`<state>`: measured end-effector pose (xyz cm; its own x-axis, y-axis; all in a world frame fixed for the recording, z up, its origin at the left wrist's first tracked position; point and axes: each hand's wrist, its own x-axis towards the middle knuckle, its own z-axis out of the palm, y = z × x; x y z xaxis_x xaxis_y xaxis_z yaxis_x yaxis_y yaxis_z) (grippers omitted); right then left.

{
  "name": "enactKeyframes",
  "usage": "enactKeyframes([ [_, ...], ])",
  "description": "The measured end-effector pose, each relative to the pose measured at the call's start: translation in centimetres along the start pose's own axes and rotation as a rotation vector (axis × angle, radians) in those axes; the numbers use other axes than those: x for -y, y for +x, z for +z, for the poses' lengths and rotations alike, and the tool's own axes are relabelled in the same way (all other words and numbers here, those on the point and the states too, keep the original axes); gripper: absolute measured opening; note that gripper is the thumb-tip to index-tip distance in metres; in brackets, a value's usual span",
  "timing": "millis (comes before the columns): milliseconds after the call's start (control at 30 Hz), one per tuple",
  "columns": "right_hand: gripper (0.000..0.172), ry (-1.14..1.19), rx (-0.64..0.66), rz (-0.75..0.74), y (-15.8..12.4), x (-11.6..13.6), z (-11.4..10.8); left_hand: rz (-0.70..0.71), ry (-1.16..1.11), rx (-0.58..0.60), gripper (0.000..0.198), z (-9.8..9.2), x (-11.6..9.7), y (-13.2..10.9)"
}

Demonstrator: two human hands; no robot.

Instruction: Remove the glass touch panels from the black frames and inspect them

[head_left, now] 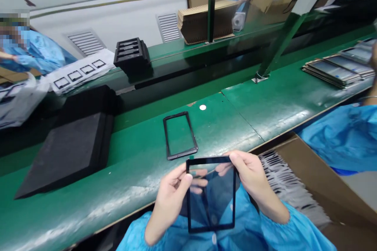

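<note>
Between my two hands is a clear glass touch panel (211,230) with a black border, held over my lap just off the bench's front edge. My left hand (173,192) grips its left side, the thumb on the front and the fingers showing through the glass behind. At the upper right corner, my right hand (249,176) pinches it with the thumb on top. A small green tab (191,157) sticks out of the panel's top edge. Just beyond, a thin black rectangular frame (194,133) lies flat on the green bench (141,182).
Black foam slabs (67,145) are stacked at left, near white sheets (79,72) bearing black frames. A black tray stack (131,55) stands behind. A green post (279,47) rises from the bench. Stacked panels (338,70) lie at right. A carton (321,176) of white-wrapped pieces sits below, beside a co-worker's sleeve (344,137).
</note>
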<state>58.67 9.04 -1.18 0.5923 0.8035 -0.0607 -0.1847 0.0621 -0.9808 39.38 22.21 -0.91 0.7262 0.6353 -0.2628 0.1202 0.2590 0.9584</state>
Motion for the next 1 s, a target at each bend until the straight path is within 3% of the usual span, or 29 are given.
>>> enactKeyframes([
  [67,0.034,-0.084,0.059,-0.011,0.0,-0.1,0.5,0.080,0.165,0.010,0.043,-0.2,-0.5,0.2],
  [133,0.025,-0.218,0.143,-0.042,0.2,-0.2,1.4,0.134,0.327,0.097,0.057,0.0,-0.9,0.4],
  [200,0.016,-0.335,0.180,-0.110,0.3,-0.5,2.1,0.093,0.392,0.203,0.063,0.3,-1.1,0.5],
  [267,0.014,-0.397,0.108,-0.210,0.5,-0.6,2.0,0.001,0.338,0.218,0.061,0.5,-0.9,0.5],
  [400,0.026,-0.512,-0.188,-0.334,0.6,-1.3,-1.4,-0.070,0.085,0.012,0.059,-0.5,-0.2,0.1],
  [533,0.037,-0.294,-0.179,-0.053,-0.1,-2.3,-4.6,-0.032,-0.033,-0.127,0.058,-1.6,-0.1,-0.3],
  [600,0.044,-0.141,-0.130,0.073,-0.6,-2.3,-4.6,-0.027,-0.048,-0.147,0.057,-1.8,-0.1,-0.3],
  [700,0.046,-0.082,-0.123,0.115,-1.2,-1.8,-3.6,-0.023,-0.017,-0.121,0.054,-1.8,-0.2,-0.3],
  [767,0.039,-0.095,-0.133,0.102,-1.4,-1.4,-3.0,0.067,0.102,-0.143,0.051,-1.8,-0.4,-0.2],
  [867,0.033,-0.096,-0.110,0.086,-1.6,-1.3,-2.6,0.364,0.534,-0.192,0.050,-1.9,-1.3,0.2],
  [933,0.032,-0.099,-0.102,0.084,-1.8,-1.3,-2.4,0.535,0.839,-0.107,0.044,-1.9,-2.2,0.8],
  [1000,0.032,-0.097,-0.113,0.085,-2.1,-1.3,-2.2,0.611,1.002,0.027,0.032,-1.7,-3.0,1.4],
])
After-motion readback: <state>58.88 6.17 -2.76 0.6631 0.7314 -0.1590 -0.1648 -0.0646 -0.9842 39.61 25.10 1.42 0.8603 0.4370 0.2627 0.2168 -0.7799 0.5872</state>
